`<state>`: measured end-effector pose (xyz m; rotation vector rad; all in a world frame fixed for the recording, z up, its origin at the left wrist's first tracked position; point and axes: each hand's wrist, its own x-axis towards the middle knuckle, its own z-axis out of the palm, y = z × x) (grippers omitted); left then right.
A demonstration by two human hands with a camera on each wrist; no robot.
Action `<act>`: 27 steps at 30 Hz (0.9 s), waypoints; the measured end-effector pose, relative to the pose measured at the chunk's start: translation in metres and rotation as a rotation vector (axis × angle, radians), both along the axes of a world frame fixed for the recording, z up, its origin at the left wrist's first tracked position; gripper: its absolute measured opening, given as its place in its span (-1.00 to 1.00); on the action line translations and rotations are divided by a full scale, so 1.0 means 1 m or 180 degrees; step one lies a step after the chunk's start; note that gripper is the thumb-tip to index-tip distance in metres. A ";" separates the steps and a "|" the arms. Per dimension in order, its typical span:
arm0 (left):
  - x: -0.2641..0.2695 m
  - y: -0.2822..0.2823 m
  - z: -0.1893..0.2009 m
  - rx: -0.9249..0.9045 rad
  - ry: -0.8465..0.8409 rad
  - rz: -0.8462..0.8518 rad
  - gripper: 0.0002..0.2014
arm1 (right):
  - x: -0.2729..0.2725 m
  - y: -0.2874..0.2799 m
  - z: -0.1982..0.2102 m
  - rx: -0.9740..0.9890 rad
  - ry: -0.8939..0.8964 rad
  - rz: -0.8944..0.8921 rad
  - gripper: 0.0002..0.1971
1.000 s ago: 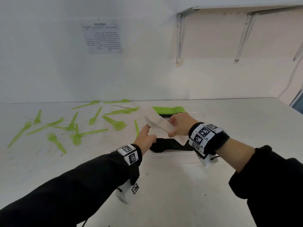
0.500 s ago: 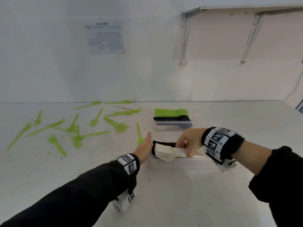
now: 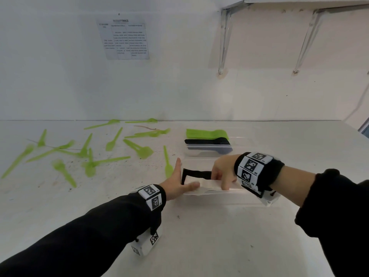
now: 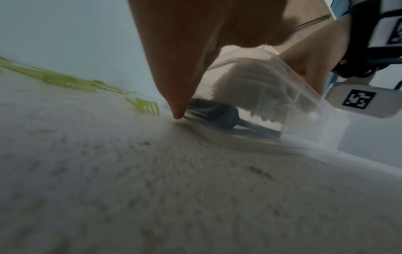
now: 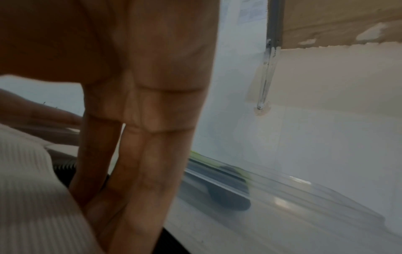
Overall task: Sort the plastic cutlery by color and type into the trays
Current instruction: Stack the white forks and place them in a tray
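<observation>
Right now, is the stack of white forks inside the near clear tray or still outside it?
Inside. The white forks lie within the near clear tray, beside the black cutlery; both hands rest on the stack.

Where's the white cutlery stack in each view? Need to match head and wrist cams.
Head: white cutlery stack lower centre, in the near clear tray, between both hands.
Left wrist: seen blurred through the tray's clear wall, upper right of centre.
Right wrist: ribbed white mass at lower left, beside the fingers.
Shared landmark: black cutlery lying next to it.
</observation>
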<state>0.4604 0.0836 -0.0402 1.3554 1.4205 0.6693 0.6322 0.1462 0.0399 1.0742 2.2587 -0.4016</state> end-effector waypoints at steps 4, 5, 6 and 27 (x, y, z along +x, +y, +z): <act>-0.004 -0.001 -0.004 -0.0099 0.0055 -0.0261 0.34 | -0.009 -0.002 -0.001 0.0199 -0.0195 0.0209 -0.58; -0.004 0.000 -0.005 -0.0101 0.0094 -0.0288 0.35 | -0.012 -0.004 -0.001 0.0272 -0.0264 0.0271 -0.58; -0.004 0.000 -0.005 -0.0112 0.0145 -0.0293 0.34 | -0.015 -0.006 -0.001 0.0332 -0.0331 0.0329 -0.56; -0.006 0.003 -0.016 0.0024 0.0324 -0.0179 0.35 | -0.018 -0.006 -0.016 0.0393 0.0213 0.0413 -0.59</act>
